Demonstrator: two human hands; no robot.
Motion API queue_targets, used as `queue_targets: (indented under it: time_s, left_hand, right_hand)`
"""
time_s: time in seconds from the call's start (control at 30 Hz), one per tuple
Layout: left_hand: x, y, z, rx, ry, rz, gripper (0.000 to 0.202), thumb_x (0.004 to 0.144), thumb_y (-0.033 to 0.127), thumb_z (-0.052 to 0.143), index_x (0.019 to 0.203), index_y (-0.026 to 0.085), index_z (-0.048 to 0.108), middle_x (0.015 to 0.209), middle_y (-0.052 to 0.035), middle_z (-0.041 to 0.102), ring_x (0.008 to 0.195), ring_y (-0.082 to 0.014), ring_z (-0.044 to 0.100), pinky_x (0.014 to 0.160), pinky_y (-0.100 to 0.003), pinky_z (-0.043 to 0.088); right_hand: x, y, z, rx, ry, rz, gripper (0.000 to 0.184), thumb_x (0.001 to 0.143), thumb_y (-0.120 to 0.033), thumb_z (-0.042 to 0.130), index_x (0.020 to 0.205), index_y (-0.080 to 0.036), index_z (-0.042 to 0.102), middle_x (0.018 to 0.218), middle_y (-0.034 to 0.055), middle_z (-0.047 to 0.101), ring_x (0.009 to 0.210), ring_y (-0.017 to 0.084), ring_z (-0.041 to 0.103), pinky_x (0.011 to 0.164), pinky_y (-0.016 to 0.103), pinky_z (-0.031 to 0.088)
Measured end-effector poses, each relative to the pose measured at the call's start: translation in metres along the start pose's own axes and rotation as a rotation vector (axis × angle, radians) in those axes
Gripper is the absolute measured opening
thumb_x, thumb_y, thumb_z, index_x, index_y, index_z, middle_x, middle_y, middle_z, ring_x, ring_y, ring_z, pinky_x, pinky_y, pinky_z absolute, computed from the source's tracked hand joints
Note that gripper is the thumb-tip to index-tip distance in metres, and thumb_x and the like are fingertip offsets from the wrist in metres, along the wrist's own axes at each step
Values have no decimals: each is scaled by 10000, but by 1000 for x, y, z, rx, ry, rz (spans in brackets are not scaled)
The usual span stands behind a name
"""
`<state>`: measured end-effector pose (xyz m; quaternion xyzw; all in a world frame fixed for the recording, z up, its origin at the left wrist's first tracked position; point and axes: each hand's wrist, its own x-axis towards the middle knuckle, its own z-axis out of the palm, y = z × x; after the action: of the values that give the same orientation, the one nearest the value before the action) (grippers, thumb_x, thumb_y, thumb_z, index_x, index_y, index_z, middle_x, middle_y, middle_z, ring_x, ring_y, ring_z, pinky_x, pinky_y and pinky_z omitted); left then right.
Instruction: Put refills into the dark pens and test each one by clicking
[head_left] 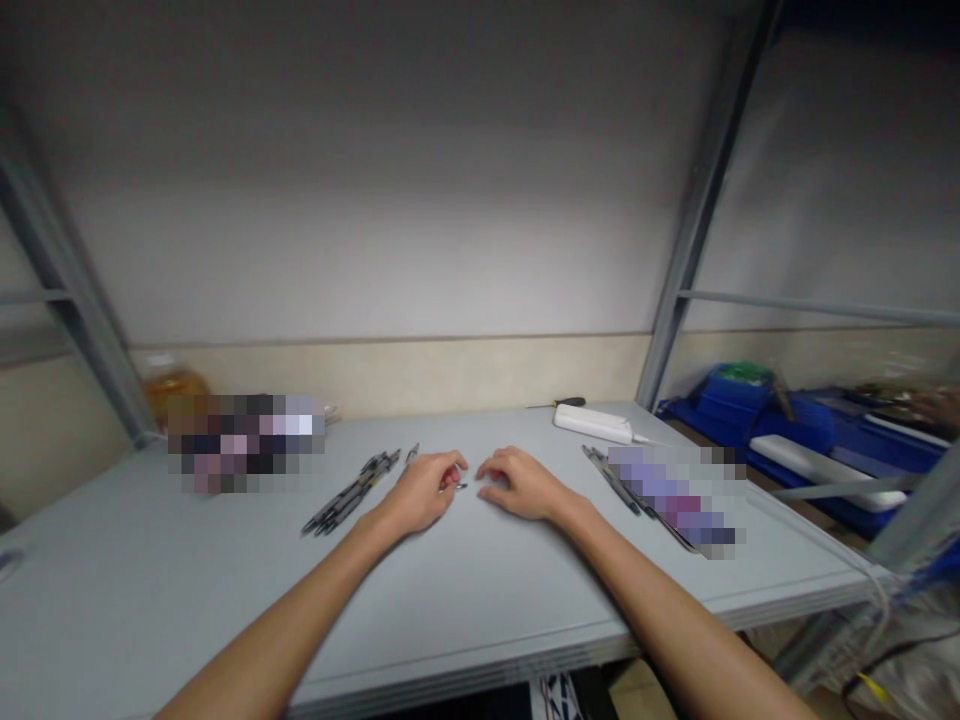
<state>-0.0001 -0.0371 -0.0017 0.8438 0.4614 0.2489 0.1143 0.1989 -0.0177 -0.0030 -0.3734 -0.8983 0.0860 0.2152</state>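
Observation:
Both my hands rest on a grey table (187,590), close together near its middle. My left hand (424,492) is curled, its fingers pinched on a small part with a red bit and a thin metal tip that I cannot name. My right hand (521,483) lies knuckles up with fingers bent under; whether it holds anything is hidden. A bundle of dark pens (352,492) lies just left of my left hand. More dark pens (611,478) lie right of my right hand.
A white handheld device (594,422) and a black-handled tool (568,402) lie at the back by a metal upright (697,220). An amber bottle (171,384) stands back left. Blue bins (795,425) sit on the right. Cables hang off the right corner.

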Motion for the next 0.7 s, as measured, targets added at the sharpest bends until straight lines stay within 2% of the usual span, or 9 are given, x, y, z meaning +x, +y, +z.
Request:
queue_targets:
  time_s: [0.07, 0.17, 0.3, 0.4, 0.53, 0.7]
  left_hand:
    - [0, 4, 3, -128, -16, 46, 248, 719, 71, 454, 914, 166, 574, 775, -13, 610, 704, -122, 547, 674, -232, 421]
    - [0, 7, 5, -188, -10, 67, 198, 713, 83, 478, 859, 167, 584, 808, -18, 609, 748, -127, 548, 707, -246, 429]
    - [0, 7, 4, -90, 30, 91, 167, 717, 106, 505, 847, 170, 586, 817, -28, 589, 774, -148, 530, 729, -274, 418]
    - [-1, 4, 3, 4, 14, 102, 114, 733, 157, 526, 834, 172, 578, 791, -22, 570, 751, -150, 514, 711, -271, 404]
    - [-2, -1, 1, 155, -18, 21, 112, 768, 249, 515, 828, 177, 577, 784, -30, 578, 778, -171, 522, 729, -282, 391]
    - [-4, -3, -7, 386, -32, -163, 287, 784, 433, 487, 864, 179, 592, 873, -73, 608, 844, -230, 553, 717, -317, 403]
  right_hand:
    - [1, -2, 5, 15, 9, -75, 248, 771, -340, 591, 958, -189, 648, 802, 46, 584, 812, 168, 509, 747, 260, 349]
    - [4, 2, 10, 11, 18, -108, 214, 788, -329, 578, 910, -175, 662, 776, 48, 574, 783, 159, 503, 715, 252, 352]
    - [6, 7, 14, 17, 41, -103, 113, 774, -187, 572, 834, -172, 667, 779, 45, 591, 780, 146, 508, 720, 242, 356]
    - [6, 8, 15, 31, 52, -73, 96, 751, -144, 570, 797, -159, 653, 762, 39, 599, 755, 139, 510, 710, 235, 363]
    - [5, 10, 10, 17, 74, 24, 85, 746, -142, 560, 793, -147, 630, 770, 40, 601, 753, 139, 506, 707, 231, 364]
    - [3, 15, 2, -125, 64, 219, 165, 751, -102, 496, 827, -155, 631, 803, 56, 602, 791, 161, 500, 702, 240, 352]
